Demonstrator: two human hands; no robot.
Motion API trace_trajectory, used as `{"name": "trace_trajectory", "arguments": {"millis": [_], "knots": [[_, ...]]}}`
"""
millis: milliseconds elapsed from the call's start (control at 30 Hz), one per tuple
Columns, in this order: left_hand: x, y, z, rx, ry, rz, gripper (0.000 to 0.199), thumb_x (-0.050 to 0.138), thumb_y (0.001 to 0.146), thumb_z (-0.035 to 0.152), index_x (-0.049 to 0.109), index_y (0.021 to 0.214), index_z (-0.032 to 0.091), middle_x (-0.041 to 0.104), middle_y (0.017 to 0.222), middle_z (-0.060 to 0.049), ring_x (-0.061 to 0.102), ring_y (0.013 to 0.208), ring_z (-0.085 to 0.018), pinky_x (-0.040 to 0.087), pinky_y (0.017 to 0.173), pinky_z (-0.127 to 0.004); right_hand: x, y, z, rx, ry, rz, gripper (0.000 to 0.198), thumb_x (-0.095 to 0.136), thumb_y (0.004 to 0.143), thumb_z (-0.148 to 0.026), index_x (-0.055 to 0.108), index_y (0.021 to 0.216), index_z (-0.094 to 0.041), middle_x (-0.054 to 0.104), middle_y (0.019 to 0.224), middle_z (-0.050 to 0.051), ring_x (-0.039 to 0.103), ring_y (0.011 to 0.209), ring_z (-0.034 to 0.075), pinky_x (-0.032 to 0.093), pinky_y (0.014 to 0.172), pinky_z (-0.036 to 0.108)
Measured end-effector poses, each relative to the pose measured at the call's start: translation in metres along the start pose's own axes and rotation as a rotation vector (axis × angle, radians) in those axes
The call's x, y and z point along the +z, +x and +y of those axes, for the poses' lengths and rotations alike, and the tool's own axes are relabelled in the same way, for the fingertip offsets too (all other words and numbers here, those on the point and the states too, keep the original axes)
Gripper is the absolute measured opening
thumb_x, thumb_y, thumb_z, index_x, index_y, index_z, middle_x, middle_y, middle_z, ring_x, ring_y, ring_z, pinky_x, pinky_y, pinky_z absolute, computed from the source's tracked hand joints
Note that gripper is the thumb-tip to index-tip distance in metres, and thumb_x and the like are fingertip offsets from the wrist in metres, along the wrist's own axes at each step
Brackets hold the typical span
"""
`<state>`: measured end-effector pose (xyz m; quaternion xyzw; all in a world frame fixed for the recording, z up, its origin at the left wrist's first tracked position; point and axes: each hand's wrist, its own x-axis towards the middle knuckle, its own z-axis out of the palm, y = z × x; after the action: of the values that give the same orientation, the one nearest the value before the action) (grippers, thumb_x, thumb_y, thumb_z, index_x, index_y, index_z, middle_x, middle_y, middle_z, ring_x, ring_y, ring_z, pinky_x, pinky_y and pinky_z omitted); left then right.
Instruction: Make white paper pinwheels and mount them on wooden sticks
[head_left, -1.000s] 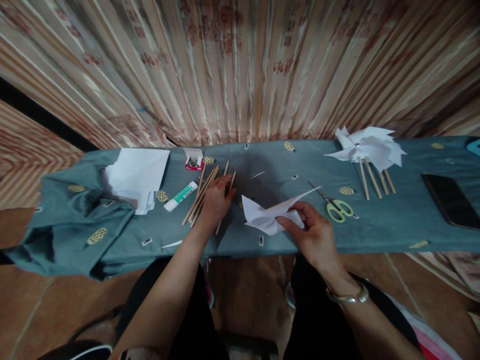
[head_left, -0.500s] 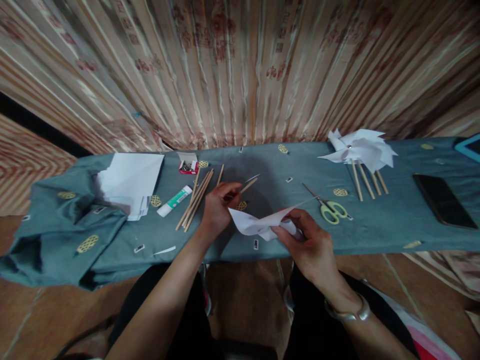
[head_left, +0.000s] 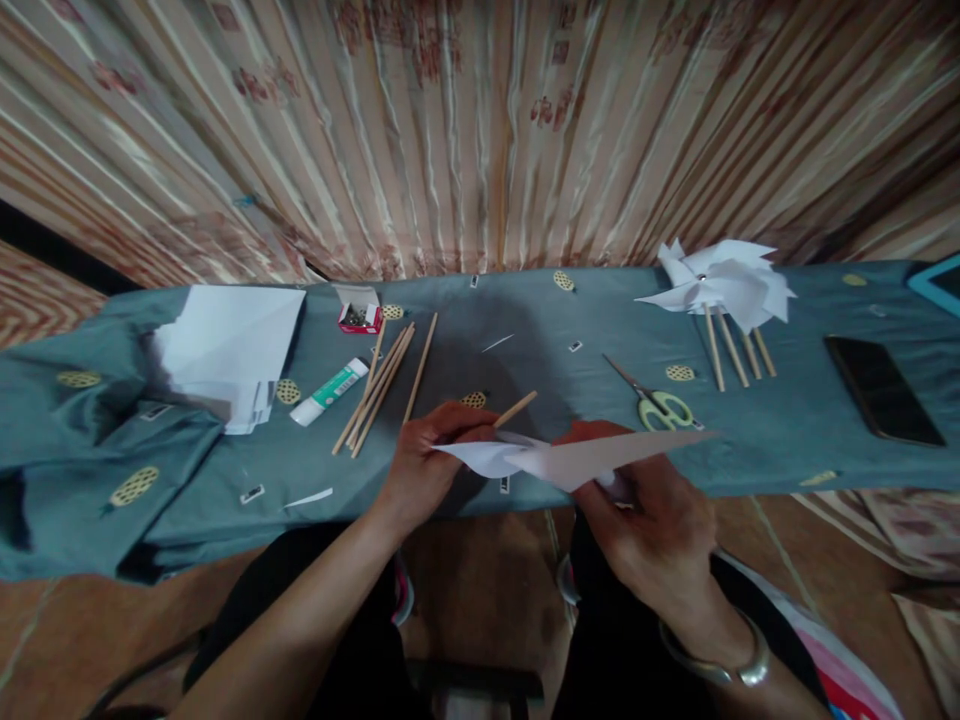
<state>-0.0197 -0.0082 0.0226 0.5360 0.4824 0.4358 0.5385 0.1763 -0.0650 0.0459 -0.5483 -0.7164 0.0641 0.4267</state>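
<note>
Between my two hands, low over the table's front edge, is a white paper pinwheel (head_left: pixel 592 460) with folded blades. My right hand (head_left: pixel 652 510) grips it from the right, the fingers partly hidden behind the paper. A wooden stick (head_left: pixel 517 408) is closed in my left hand (head_left: pixel 431 460), its tip pointing up and right past the fingers. That hand is right at the pinwheel's left blade; the paper hides whether stick and paper touch. Left of it lie several loose wooden sticks (head_left: pixel 382 392) on the cloth.
A glue stick (head_left: pixel 330 391), an open red box of small metal pins (head_left: pixel 360 318) and stacked white paper (head_left: pixel 225 340) lie left. Green-handled scissors (head_left: pixel 664 408), finished paper pinwheels (head_left: pixel 724 285) on sticks and a dark phone (head_left: pixel 885 388) lie right. Paper slivers (head_left: pixel 309 498) are scattered about.
My left hand has come down toward the front edge with the stick, up to the pinwheel. My right hand has turned the pinwheel and shifted slightly right and nearer to me.
</note>
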Motion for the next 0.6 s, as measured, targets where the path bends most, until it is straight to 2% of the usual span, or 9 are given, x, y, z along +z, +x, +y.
{"name": "trace_trajectory", "arguments": {"millis": [100, 267, 467, 600], "knots": [[0.002, -0.002, 0.001, -0.025, -0.047, -0.025, 0.01, 0.072, 0.076, 0.023, 0.08, 0.082, 0.021, 0.072, 0.078, -0.001, 0.063, 0.07, -0.012, 0.047, 0.063, -0.021, -0.003, 0.001, -0.002, -0.099, -0.056, -0.017, 0.016, 0.06, 0.09, -0.017, 0.063, 0.105, -0.021, 0.077, 0.096, 0.006, 0.075, 0.086, 0.021, 0.061, 0.076, 0.031], [0.003, -0.007, 0.002, -0.007, -0.114, -0.05, 0.008, 0.074, 0.077, 0.021, 0.08, 0.081, 0.022, 0.071, 0.077, -0.001, 0.061, 0.068, -0.011, 0.045, 0.059, -0.019, -0.005, 0.004, -0.005, -0.171, -0.073, -0.013, 0.026, 0.059, 0.089, -0.01, 0.06, 0.113, -0.02, 0.077, 0.093, 0.005, 0.074, 0.094, 0.022, 0.06, 0.086, 0.035], [0.004, -0.011, 0.003, -0.013, -0.148, -0.079, 0.006, 0.077, 0.077, 0.024, 0.08, 0.082, 0.022, 0.07, 0.078, -0.001, 0.063, 0.072, -0.012, 0.049, 0.065, -0.02, -0.01, 0.01, -0.006, -0.267, -0.071, -0.014, 0.024, 0.058, 0.087, -0.006, 0.06, 0.108, -0.018, 0.076, 0.088, 0.007, 0.074, 0.088, 0.023, 0.061, 0.083, 0.037], [0.005, -0.013, 0.005, -0.025, -0.136, -0.101, 0.008, 0.075, 0.08, 0.026, 0.08, 0.083, 0.021, 0.069, 0.077, -0.002, 0.061, 0.068, -0.011, 0.048, 0.06, -0.02, -0.011, 0.009, -0.006, -0.243, -0.038, -0.03, 0.029, 0.061, 0.084, -0.005, 0.06, 0.109, -0.019, 0.076, 0.09, 0.006, 0.073, 0.089, 0.024, 0.06, 0.084, 0.039]]}}
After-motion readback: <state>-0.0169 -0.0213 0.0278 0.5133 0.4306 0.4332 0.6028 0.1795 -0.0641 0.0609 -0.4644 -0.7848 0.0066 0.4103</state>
